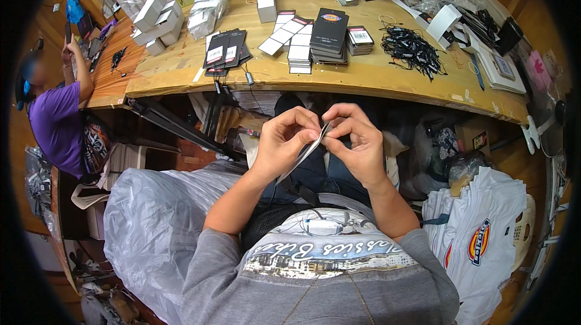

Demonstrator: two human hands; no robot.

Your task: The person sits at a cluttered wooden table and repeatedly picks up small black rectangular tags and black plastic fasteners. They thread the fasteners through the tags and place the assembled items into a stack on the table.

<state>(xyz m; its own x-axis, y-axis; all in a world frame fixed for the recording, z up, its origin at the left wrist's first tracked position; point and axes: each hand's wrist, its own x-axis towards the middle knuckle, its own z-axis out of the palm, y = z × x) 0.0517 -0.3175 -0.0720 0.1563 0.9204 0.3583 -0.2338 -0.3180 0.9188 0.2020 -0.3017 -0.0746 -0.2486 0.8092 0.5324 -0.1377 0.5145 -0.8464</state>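
Observation:
Over my lap I hold a thin card tag point(301, 158), seen nearly edge-on. My left hand point(279, 142) pinches it between thumb and fingers along its upper part. My right hand point(358, 143) is closed at the tag's top edge, thumb and fingertips pressed together there; a string between them is too small to make out. Beyond my hands, on the wooden table point(363, 77), stand a stack of black hang tags point(328, 31) and stacks of white labels point(299, 52). Fanned black tags with white stickers point(226, 51) lie to their left.
A heap of black tag strings point(413, 49) lies at the table's right, near white boxes point(160, 19) on the left. White shirts point(478, 234) are piled at my right, a large plastic bag point(151, 228) at my left. Another person point(57, 119) sits far left.

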